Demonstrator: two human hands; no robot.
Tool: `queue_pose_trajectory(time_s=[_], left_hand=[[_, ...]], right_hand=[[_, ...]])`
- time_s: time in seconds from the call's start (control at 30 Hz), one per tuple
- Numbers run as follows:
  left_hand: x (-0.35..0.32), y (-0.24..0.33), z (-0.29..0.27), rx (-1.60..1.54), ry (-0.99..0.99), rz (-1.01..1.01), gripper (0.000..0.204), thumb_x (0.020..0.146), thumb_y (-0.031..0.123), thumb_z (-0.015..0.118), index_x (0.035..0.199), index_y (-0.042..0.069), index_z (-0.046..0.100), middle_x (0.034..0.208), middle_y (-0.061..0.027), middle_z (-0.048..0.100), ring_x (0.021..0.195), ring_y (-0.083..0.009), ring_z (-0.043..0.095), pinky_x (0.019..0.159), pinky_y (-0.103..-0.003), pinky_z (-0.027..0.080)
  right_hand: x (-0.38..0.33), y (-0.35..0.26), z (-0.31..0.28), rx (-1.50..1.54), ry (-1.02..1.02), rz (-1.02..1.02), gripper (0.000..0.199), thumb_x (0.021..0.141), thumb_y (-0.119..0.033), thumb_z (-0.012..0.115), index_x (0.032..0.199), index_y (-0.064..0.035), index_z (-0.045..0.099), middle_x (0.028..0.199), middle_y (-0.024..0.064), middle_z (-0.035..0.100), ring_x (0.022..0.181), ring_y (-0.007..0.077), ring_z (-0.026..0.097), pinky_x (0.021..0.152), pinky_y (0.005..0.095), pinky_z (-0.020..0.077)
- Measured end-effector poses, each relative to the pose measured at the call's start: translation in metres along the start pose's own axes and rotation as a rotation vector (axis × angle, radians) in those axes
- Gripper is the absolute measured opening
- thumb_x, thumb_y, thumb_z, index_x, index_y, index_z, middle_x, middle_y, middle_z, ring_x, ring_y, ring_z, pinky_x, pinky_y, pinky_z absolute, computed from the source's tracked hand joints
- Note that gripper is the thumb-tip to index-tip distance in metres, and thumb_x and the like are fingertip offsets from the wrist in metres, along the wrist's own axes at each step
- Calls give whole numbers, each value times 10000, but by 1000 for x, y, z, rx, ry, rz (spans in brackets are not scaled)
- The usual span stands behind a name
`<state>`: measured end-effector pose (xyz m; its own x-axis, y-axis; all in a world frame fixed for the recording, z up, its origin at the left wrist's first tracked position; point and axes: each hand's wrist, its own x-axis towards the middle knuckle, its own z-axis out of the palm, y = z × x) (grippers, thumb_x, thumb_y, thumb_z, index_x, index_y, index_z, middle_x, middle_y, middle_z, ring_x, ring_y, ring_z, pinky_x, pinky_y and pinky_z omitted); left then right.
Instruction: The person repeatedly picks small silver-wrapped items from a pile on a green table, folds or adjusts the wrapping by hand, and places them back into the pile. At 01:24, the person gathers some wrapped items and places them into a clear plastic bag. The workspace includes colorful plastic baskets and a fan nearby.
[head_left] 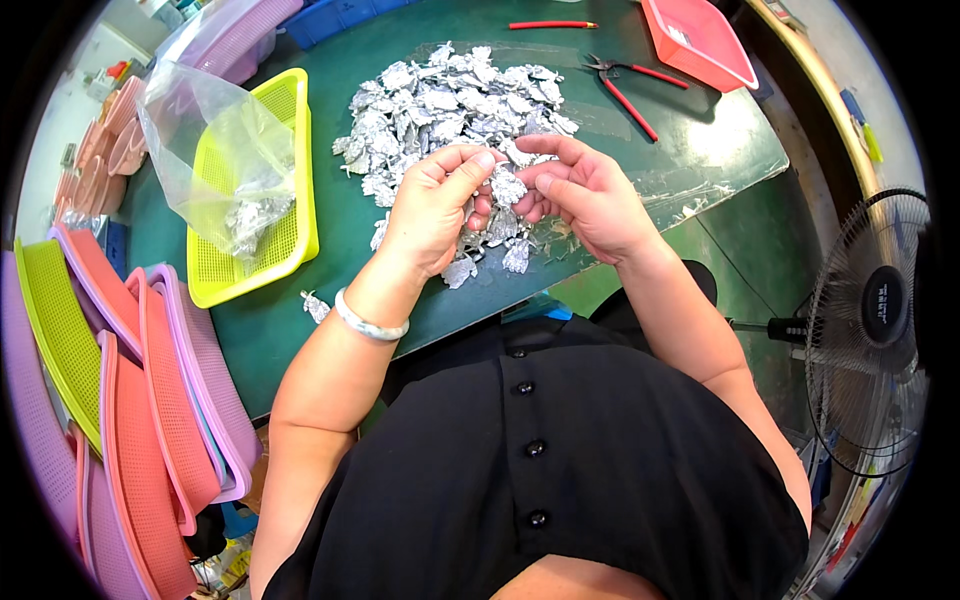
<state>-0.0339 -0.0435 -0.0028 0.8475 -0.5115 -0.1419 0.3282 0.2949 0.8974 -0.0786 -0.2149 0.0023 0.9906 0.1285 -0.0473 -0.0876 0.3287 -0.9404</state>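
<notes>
The small silver piece [508, 186] sits between both hands, at twelve o'clock from the shirt buttons [535, 448]. The left hand [432, 205] has its fingers narrowed on it, the grip partly covered by the thumb; the right hand [596, 200] has bent, slightly parted fingers at its edge, and I cannot tell whether they pinch. Both hands hide the lower pile [445, 95]. At ten o'clock, a cloudy plastic bag [185, 125] drapes over a yellow-green basket [310, 175]; whether the silver pieces there lie inside or under it is unclear. A blue bin [340, 18] at eleven is cut off, and the fan [882, 305] at three fades into the dark rim. The bench [250, 350] has its near edge just below the hands; its green surface shows between basket and pile, and from the right hand toward the pliers [632, 108] at one.
</notes>
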Motion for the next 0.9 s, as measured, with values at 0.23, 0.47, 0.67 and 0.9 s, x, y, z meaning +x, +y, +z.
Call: queue_pose_trajectory(time_s=[0.23,0.47,0.67,0.9], left_hand=[[-1,0,0,-6,6,-26,156,862,191,549,906,53,609,673,33,494,557,-37,446,446,-165,332],[-1,1,2,-23,0,19,187,862,178,547,925,12,604,659,2,521,541,-55,455,443,-186,360],[3,-7,2,-76,6,83,211,859,162,553,977,-8,596,756,-9,554,650,-87,502,564,-218,423],[5,1,-9,-444,-90,-71,310,861,172,404,1067,-22,533,887,-85,563,709,-162,503,591,-277,416]], right_hand=[[-4,-1,3,54,-14,18,408,801,-11,568,1173,55,414,858,80,602,710,131,584,632,223,464],[-2,1,4,46,-5,-2,412,797,-5,567,1174,53,411,847,70,598,711,122,580,633,217,459],[1,10,15,-594,97,-540,384,775,51,545,1146,14,451,855,84,600,706,115,586,627,245,480],[-2,8,22,-692,108,-782,414,742,102,545,1137,2,475,839,109,611,729,155,610,628,254,482]])
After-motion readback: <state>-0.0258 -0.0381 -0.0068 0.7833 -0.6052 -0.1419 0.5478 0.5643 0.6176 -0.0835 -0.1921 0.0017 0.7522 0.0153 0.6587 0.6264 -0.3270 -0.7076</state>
